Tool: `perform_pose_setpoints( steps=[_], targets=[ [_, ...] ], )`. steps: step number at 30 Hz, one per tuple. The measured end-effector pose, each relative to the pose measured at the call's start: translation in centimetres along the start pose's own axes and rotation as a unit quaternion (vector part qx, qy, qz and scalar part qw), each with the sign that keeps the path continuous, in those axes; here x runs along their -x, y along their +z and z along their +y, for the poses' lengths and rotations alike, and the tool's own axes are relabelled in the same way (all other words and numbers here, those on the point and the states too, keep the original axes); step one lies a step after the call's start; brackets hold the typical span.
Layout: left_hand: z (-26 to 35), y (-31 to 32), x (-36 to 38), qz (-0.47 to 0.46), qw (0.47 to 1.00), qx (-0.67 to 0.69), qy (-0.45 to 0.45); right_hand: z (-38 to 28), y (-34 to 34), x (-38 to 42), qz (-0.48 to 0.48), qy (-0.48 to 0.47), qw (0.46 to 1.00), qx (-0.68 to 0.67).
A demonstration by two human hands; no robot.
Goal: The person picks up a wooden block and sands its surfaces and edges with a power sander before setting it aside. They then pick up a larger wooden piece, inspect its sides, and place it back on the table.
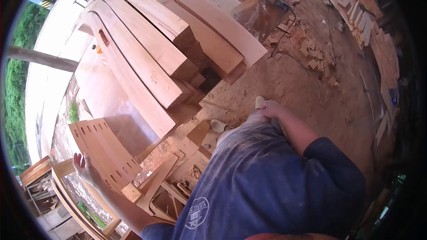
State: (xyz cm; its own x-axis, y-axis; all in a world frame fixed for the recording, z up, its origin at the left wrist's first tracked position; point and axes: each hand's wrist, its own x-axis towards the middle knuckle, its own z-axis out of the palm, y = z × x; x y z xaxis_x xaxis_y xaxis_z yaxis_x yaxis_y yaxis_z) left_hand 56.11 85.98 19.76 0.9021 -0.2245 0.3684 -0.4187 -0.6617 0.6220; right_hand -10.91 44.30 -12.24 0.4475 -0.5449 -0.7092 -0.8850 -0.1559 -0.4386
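Observation:
My left hand [86, 171] is raised beside a flat wooden panel [100, 144] with rows of oblong slots. Its fingers are spread, with nothing between them. The panel leans by the table's near-left corner, next to a curved wooden frame [62, 182]. My right hand [269, 109] hangs low in front of my leg, fingers curled in, and no object shows in it. Ahead of me, long curved wooden boards [147, 64] lie side by side on the table [100, 86]. One board has a rough-edged slot cut near its far end.
More wide boards [213, 26] lie to the right of the stack. An angle grinder [275, 2] with a cable rests farther back. Wood offcuts [316, 57] litter the dusty ground. Cut pieces and chair-like frames [167, 191] stand close on my left. Timber strips [384, 57] are piled at far right.

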Motion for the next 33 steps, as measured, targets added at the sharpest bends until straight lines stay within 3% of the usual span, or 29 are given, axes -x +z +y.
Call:
perform_pose_setpoints(
  steps=[1,7,9,13,16,17,20,23,27,30,33],
  targets=[
    [2.6,0.4,0.8,-0.007,0.996,0.082,0.020,1.4,-0.7,-0.3,-0.016,0.029,0.999,-0.018],
    [23.9,4.2,9.6,0.097,0.978,0.065,0.175,9.1,-6.3,-3.3,-0.050,0.041,0.991,-0.116],
    [29.5,6.8,13.4,0.116,0.965,0.059,0.229,12.2,-8.5,-4.3,-0.017,0.040,0.990,-0.133],
    [39.1,16.5,21.9,0.061,0.950,0.133,0.277,20.9,-12.7,-8.1,-0.007,0.059,0.978,-0.199],
    [45.7,23.8,27.8,-0.075,0.964,0.132,0.219,25.2,-18.4,-7.0,-0.016,0.162,0.954,-0.251],
    [46.7,25.7,29.1,-0.115,0.961,0.140,0.207,25.8,-20.3,-6.5,0.004,0.170,0.950,-0.262],
    [47.0,30.3,32.2,-0.189,0.950,0.242,0.051,27.3,-24.4,-5.3,0.038,0.187,0.939,-0.286],
    [47.8,33.1,31.3,-0.179,0.943,0.278,-0.038,29.2,-26.3,-5.7,0.017,0.197,0.931,-0.306],
    [49.7,37.1,27.8,-0.229,0.956,0.177,-0.045,29.0,-26.2,-7.1,0.027,0.200,0.917,-0.343],
    [50.6,43.3,25.2,-0.226,0.972,-0.012,0.057,26.7,-26.1,-9.0,0.031,0.178,0.925,-0.333],
    [51.1,47.6,24.0,-0.220,0.972,-0.070,0.035,26.5,-27.8,-9.7,0.052,0.122,0.953,-0.274]
  ],
)
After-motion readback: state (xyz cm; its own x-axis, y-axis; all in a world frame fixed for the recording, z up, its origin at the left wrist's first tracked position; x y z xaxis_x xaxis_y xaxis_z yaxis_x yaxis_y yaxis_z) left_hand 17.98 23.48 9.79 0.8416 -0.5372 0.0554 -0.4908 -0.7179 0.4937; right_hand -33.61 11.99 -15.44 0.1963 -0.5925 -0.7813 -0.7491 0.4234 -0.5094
